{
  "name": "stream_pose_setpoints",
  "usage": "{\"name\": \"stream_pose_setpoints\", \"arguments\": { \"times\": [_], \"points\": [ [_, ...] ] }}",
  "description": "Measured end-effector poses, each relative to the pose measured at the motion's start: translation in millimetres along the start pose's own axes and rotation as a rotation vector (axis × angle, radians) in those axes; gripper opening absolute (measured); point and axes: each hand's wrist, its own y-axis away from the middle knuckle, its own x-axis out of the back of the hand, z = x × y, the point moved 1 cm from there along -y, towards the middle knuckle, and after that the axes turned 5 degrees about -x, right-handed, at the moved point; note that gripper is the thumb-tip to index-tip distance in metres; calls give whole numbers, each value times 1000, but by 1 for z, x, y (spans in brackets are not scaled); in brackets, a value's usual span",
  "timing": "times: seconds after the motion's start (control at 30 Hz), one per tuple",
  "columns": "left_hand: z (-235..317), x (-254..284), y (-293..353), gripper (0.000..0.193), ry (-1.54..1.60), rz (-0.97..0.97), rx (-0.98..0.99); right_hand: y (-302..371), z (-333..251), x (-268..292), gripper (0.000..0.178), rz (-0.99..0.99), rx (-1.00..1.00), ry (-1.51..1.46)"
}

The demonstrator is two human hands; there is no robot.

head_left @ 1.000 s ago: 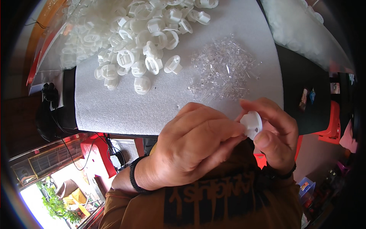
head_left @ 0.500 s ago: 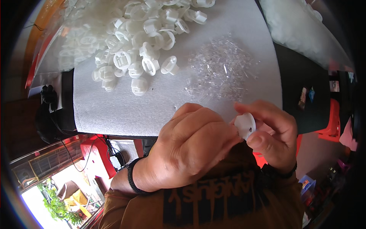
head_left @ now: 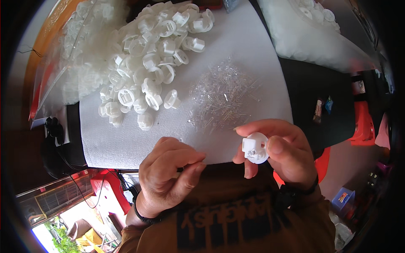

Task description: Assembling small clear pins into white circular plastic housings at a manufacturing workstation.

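My right hand (head_left: 287,152) grips a white round-flanged plastic fitting (head_left: 249,145) with a boxy raised part, between thumb and fingers. A small clear piece (head_left: 252,153) shows at a hole in its face. To the left, apart from the fitting, my left hand (head_left: 171,170) has thumb and forefinger brought together in a pinch; anything between the tips is too small to make out. Beyond both hands, a heap of thin clear pieces with needle-like legs (head_left: 223,95) lies on the grey padded mat (head_left: 114,145). Many similar white fittings (head_left: 154,55) are piled at its far left.
Clear plastic bags stuffed with white parts stand at far left (head_left: 90,50) and far right (head_left: 308,36). A black surface (head_left: 312,92) beside the mat carries a small tube (head_left: 317,111) and a blue wrapper (head_left: 329,104). Red stools (head_left: 363,124) and cables lie around the table.
My left hand has drawn away from the fitting, down and to the left. My right hand has turned the fitting so its boxy side and holes show. The whole view has shifted slightly.
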Motion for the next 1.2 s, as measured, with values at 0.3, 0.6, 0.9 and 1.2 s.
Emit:
{"name": "stream_pose_setpoints", "arguments": {
  "times": [0.3,0.6,0.9,1.2],
  "points": [
    [-19,19,37,20,-511,167,-2,6,-16,0,35,51,-12,-35],
    [-28,16,35,22,-586,88,27,-3,-19,-8,34,104,23,10],
    [-25,13,23,21,-639,15,85,-2,-33,-9,25,71,2,-62],
    [-17,12,20,15,-671,11,78,9,-132,-14,53,993,797,1089]
  ]
}}
